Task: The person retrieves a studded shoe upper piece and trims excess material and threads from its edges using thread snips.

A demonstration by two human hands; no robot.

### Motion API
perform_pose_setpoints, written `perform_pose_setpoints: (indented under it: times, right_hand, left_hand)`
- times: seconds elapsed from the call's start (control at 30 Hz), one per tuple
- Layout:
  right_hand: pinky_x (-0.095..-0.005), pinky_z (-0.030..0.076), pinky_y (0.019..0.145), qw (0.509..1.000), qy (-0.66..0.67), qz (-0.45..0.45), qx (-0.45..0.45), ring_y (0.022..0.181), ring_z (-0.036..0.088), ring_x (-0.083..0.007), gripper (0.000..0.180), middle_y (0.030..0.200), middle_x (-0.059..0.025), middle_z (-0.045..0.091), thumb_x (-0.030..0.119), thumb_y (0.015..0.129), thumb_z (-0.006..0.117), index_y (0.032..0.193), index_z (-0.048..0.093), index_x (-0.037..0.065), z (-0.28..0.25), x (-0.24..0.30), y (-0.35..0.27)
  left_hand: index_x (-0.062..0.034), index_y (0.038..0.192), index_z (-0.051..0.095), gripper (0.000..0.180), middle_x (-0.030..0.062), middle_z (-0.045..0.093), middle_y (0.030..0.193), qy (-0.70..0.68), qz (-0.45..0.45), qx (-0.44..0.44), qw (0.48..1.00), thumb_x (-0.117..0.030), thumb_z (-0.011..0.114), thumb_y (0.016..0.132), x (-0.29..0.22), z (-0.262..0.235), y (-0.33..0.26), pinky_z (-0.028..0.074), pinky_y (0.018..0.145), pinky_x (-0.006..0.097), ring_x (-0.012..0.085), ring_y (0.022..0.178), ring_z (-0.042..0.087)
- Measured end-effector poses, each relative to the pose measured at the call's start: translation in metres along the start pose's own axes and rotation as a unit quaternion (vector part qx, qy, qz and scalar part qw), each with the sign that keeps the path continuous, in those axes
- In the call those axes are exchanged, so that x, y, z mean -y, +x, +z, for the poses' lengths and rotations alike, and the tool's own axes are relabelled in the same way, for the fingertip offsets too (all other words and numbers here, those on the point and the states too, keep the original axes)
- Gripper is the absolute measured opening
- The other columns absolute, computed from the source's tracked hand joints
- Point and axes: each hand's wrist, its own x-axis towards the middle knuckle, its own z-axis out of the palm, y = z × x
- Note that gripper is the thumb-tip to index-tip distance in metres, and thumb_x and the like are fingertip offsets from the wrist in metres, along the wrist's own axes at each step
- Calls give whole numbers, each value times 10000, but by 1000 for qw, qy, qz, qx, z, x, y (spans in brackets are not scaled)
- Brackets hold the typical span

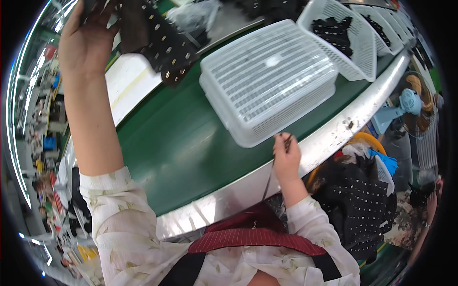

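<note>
My left hand [88, 47] is raised at the upper left, its fingers closed on black cloth [157, 40] with small pale dots. The cloth hangs to the right of the hand, over the far edge of the green belt [176, 157]. Near the belt's front edge, my right hand [287, 159] is closed around a small dark tool [287, 143], whose kind I cannot make out. A thin dark cord [268, 181] runs down from that hand. Just beyond it, a white slatted plastic basket [272, 71] lies upside down on the belt.
More white baskets [362, 66] with black pieces stand at the upper right. A metal rail [343, 128] borders the belt's near side. Black dotted garments [355, 200] are heaped at the right, below a light-blue fan [410, 101]. A white board [129, 78] lies under the hanging cloth.
</note>
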Motion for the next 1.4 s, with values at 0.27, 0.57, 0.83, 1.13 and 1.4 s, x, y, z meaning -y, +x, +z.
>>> perform_pose_setpoints:
  times: [0.27,0.57,0.83,1.13,1.4]
  right_hand:
    - [-195,373,550,999,41,2,-13,610,461,-61,191,701,-5,520,151,901,574,1010,566,-6,1,2,0]
    - [-197,328,488,968,221,27,115,567,414,-64,163,685,6,458,108,928,513,1033,530,-16,-44,25,-70]
    - [-220,335,496,920,284,51,265,547,424,-85,148,668,-4,474,95,911,534,1010,544,-15,-64,70,-162]
    - [-155,333,500,907,21,144,396,643,487,-26,295,910,1,640,200,857,623,1105,586,44,-24,22,-212]
    - [-181,313,490,901,-38,55,429,603,439,-32,267,797,12,576,242,855,613,1049,605,59,25,19,-203]
  left_hand:
    - [18,1188,468,385,223,425,1287,-7,35,-47,998,-254,421,919,-36,25,-194,282,998,504,377,1179,402]
    - [-131,1159,533,309,47,572,1182,-57,178,-401,897,-327,427,945,101,129,-403,354,917,586,238,1134,476]
    - [-52,1199,480,355,115,452,1264,-182,179,-542,801,-284,430,934,153,218,-506,197,1046,627,318,1272,328]
    - [-124,1216,454,289,78,555,1188,-222,48,-487,843,-221,455,944,202,267,-571,518,841,397,253,1065,567]
    - [-101,1210,434,272,80,550,1176,-189,-33,-517,834,-158,454,945,224,267,-612,493,859,393,233,1038,572]
